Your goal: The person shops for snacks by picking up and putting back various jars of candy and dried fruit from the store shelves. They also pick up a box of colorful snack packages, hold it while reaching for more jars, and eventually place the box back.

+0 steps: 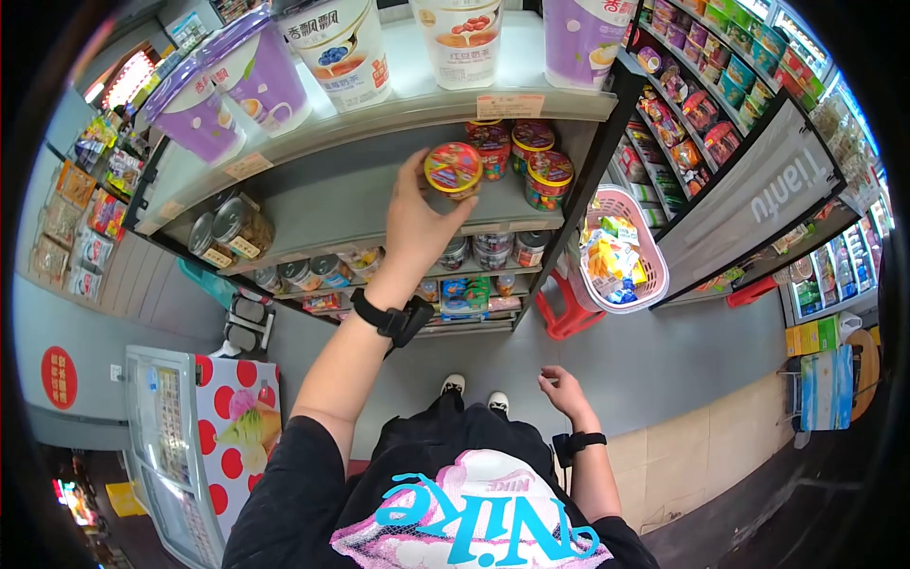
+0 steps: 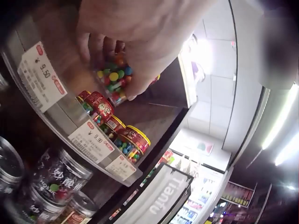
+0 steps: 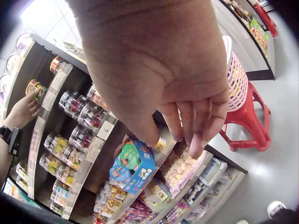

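Note:
My left hand [image 1: 417,220] grips a small clear tub of coloured candies [image 1: 453,171] with a red and yellow lid, over the shelf. In the left wrist view, thumb and fingers wrap round the tub, its bright candies [image 2: 114,77] showing between them. Several matching candy tubs [image 1: 550,180] stand at the shelf's right end, just right of the held one. My right hand [image 1: 566,391] hangs low at my side, holding nothing. Its fingers [image 3: 187,119] droop loosely in the right wrist view, in front of the lower shelves.
Large paper drink cups [image 1: 460,43] line the top shelf [image 1: 398,119]. Lidded jars [image 1: 242,228] stand at the shelf's left end, with more jars below. A pink basket of packets [image 1: 661,275] sits on a red stool [image 1: 566,313] to the right. An ice-cream freezer [image 1: 171,379] is at left.

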Action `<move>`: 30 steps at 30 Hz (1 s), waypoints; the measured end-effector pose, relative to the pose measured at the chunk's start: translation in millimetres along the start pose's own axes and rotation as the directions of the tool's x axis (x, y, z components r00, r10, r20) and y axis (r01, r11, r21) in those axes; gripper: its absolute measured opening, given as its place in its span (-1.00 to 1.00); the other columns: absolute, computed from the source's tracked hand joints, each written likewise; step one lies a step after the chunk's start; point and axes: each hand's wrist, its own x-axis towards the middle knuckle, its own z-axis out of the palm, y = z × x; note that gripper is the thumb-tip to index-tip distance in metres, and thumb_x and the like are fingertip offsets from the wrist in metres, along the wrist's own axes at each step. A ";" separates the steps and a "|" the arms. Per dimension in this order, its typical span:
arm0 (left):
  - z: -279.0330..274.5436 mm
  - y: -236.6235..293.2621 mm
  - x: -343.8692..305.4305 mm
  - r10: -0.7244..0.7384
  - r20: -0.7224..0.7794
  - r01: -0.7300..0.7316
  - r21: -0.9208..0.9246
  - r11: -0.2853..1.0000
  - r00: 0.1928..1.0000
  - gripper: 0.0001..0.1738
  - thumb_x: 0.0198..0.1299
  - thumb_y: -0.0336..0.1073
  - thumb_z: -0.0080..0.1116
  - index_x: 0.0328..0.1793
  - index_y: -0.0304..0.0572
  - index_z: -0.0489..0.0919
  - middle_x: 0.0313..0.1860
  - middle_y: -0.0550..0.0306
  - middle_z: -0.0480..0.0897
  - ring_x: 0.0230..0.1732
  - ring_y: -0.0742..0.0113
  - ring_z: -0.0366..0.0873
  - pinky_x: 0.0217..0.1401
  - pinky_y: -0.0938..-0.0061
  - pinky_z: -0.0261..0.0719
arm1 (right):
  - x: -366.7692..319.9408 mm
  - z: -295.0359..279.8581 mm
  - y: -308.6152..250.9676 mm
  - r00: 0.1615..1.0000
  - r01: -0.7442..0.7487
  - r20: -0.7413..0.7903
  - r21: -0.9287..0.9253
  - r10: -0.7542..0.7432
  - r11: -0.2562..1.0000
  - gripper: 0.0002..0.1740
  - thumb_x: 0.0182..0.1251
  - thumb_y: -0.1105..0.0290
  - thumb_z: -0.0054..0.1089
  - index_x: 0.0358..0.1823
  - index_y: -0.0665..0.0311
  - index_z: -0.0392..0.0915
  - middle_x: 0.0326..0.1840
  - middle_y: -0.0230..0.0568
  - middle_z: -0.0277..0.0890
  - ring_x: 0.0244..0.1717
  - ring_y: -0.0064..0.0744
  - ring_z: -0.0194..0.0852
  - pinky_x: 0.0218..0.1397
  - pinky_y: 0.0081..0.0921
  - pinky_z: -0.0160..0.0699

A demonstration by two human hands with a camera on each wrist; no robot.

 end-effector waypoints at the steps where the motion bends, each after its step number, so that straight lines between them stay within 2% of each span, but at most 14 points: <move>1: 4.2 -1.5 1.7 -0.015 0.041 0.016 -0.028 0.999 0.999 -0.03 -0.01 -0.20 0.60 0.49 -0.28 0.28 0.22 -0.18 0.59 0.23 0.06 0.59 0.29 0.26 0.55 | -0.4 0.5 0.0 1.000 -0.010 0.010 0.009 0.010 1.000 -0.51 0.40 0.19 0.28 0.23 0.36 0.55 0.10 0.00 0.68 -0.03 -0.15 0.71 0.09 -0.30 0.67; 2: 9.6 -2.2 1.8 -0.014 0.038 0.015 -0.028 0.999 0.999 -0.03 -0.01 -0.20 0.60 0.49 -0.28 0.28 0.22 -0.18 0.59 0.23 0.06 0.59 0.29 0.26 0.55 | -0.3 1.1 -0.2 1.000 -0.020 0.022 0.018 0.020 1.000 -0.50 0.39 0.17 0.28 0.22 0.35 0.56 0.11 0.02 0.68 -0.02 -0.08 0.72 0.10 -0.26 0.67; 4: 21.7 2.6 1.7 0.017 0.104 -0.026 0.082 0.996 0.994 -0.03 0.00 -0.17 0.59 0.48 -0.27 0.28 0.25 -0.21 0.56 0.23 0.04 0.59 0.27 0.26 0.56 | 1.9 3.8 4.3 1.000 -0.015 0.018 0.015 0.015 1.000 -0.50 0.39 0.17 0.28 0.22 0.35 0.56 0.11 0.02 0.68 -0.01 -0.08 0.71 0.10 -0.26 0.67; 5: 25.1 5.0 2.7 -0.010 0.124 -0.001 0.088 0.996 0.992 -0.05 -0.01 -0.12 0.56 0.46 -0.26 0.28 0.30 -0.26 0.50 0.27 -0.15 0.55 0.24 0.11 0.58 | 1.6 5.1 7.1 1.000 -0.014 0.013 0.011 0.014 1.000 -0.50 0.39 0.17 0.28 0.23 0.35 0.56 0.12 0.02 0.67 0.00 -0.08 0.71 0.11 -0.26 0.66; 9: 35.2 9.0 5.0 -0.033 0.146 0.012 0.143 0.990 0.989 -0.04 -0.01 -0.07 0.56 0.45 -0.24 0.29 0.29 -0.25 0.50 0.26 -0.17 0.55 0.23 0.11 0.59 | -2.9 3.7 7.0 0.999 -0.027 0.021 0.022 0.026 0.999 -0.49 0.40 0.17 0.28 0.24 0.35 0.55 0.13 0.03 0.67 0.02 -0.07 0.71 0.12 -0.26 0.66; 11: 37.7 12.0 5.5 -0.140 0.199 0.106 0.172 0.979 0.970 0.02 -0.01 0.04 0.56 0.48 -0.27 0.28 0.31 -0.28 0.49 0.31 -0.15 0.52 0.28 0.13 0.55 | -4.9 4.9 10.4 1.000 -0.025 0.019 0.043 0.024 0.999 -0.49 0.40 0.17 0.29 0.25 0.34 0.55 0.14 0.03 0.66 0.02 -0.06 0.71 0.13 -0.26 0.66; 14: 38.9 16.0 3.9 -0.144 0.191 0.101 0.218 0.971 0.971 0.03 -0.01 0.07 0.55 0.48 -0.27 0.28 0.33 -0.30 0.48 0.32 -0.16 0.51 0.30 0.12 0.53 | -6.8 6.0 17.4 0.999 -0.041 0.006 0.043 0.041 0.998 -0.48 0.40 0.18 0.29 0.26 0.35 0.55 0.14 0.03 0.66 0.03 -0.07 0.70 0.14 -0.27 0.66; 18: 40.1 7.6 2.4 -0.091 0.177 0.044 0.256 0.966 0.980 0.02 0.00 0.08 0.54 0.47 -0.28 0.28 0.31 -0.30 0.50 0.32 -0.18 0.51 0.33 0.11 0.51 | -7.2 5.7 21.6 0.999 -0.050 0.013 0.040 0.049 0.998 -0.48 0.40 0.17 0.29 0.26 0.34 0.55 0.14 0.04 0.66 0.03 -0.07 0.70 0.14 -0.27 0.66; 20: 39.2 3.0 3.5 -0.056 0.231 0.012 0.188 0.982 0.971 0.03 0.00 0.06 0.54 0.48 -0.33 0.26 0.27 -0.32 0.53 0.34 -0.21 0.49 0.34 0.09 0.49 | -5.7 7.2 27.1 0.999 -0.048 0.017 0.060 0.048 0.997 -0.48 0.40 0.17 0.29 0.26 0.34 0.55 0.14 0.04 0.66 0.04 -0.08 0.70 0.14 -0.27 0.66; 23: 40.1 3.1 3.0 -0.059 0.219 0.034 0.117 0.993 0.974 0.03 0.00 0.03 0.54 0.48 -0.36 0.25 0.24 -0.33 0.57 0.33 -0.23 0.49 0.34 0.07 0.48 | -2.8 8.6 29.3 0.999 -0.046 0.029 0.058 0.044 0.997 -0.50 0.39 0.19 0.30 0.25 0.34 0.55 0.13 0.06 0.66 0.04 -0.09 0.70 0.13 -0.27 0.66; 27: 32.8 11.0 -1.1 -0.095 0.205 0.052 0.208 0.977 0.974 0.04 0.01 0.02 0.54 0.49 -0.37 0.24 0.28 -0.33 0.52 0.35 -0.22 0.44 0.39 0.08 0.42 | 5.8 13.5 34.2 0.999 -0.026 0.029 0.073 0.024 0.997 -0.51 0.39 0.22 0.30 0.23 0.35 0.55 0.11 0.07 0.67 0.00 -0.08 0.71 0.10 -0.27 0.67; 28: 29.8 14.0 -4.4 -0.060 0.205 0.014 0.219 0.976 0.977 0.02 0.03 0.02 0.53 0.49 -0.36 0.24 0.31 -0.32 0.48 0.37 -0.22 0.40 0.42 0.08 0.39 | 7.5 14.3 36.7 0.999 -0.012 0.049 0.068 0.009 0.998 -0.51 0.39 0.22 0.30 0.23 0.35 0.55 0.11 0.07 0.67 0.00 -0.08 0.71 0.10 -0.27 0.67; 30: 16.6 12.7 -12.4 -0.032 0.197 -0.017 0.241 0.970 0.980 0.01 0.06 0.01 0.52 0.50 -0.36 0.25 0.34 -0.30 0.45 0.39 -0.21 0.37 0.44 0.07 0.35 | 11.3 15.6 38.4 0.999 0.009 0.040 0.051 -0.011 0.999 -0.53 0.42 0.30 0.28 0.26 0.42 0.51 0.10 0.05 0.66 -0.09 -0.24 0.74 0.00 -0.40 0.70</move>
